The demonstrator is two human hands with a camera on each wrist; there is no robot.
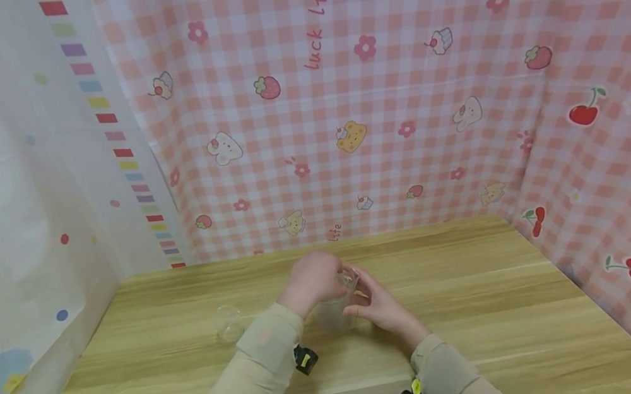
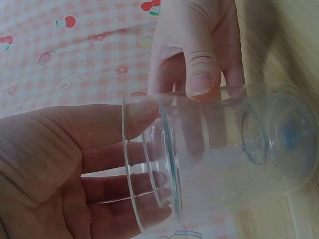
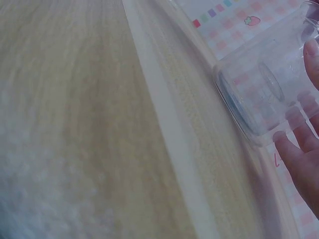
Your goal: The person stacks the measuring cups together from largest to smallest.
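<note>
A clear jar [image 1: 332, 316] stands on the wooden table. A smaller clear cup [image 2: 254, 137] sits partly nested inside it, its round base showing partway down through the wall. At the jar's mouth, my left hand [image 1: 317, 276] reaches from above and grips the cup near its rim, fingers and thumb seen partly through the clear walls. My right hand [image 1: 383, 308] holds the jar's side, thumb on the near face and fingers round the far side. In the right wrist view the jar's base [image 3: 239, 114] rests at the tabletop, and the right fingers [image 3: 299, 159] lie along its wall.
Another clear, rounded object [image 1: 229, 324] lies on the table [image 1: 155, 365] left of the jar; its kind is hard to make out. Patterned cloth [image 1: 314, 178] hangs behind the table and along both sides.
</note>
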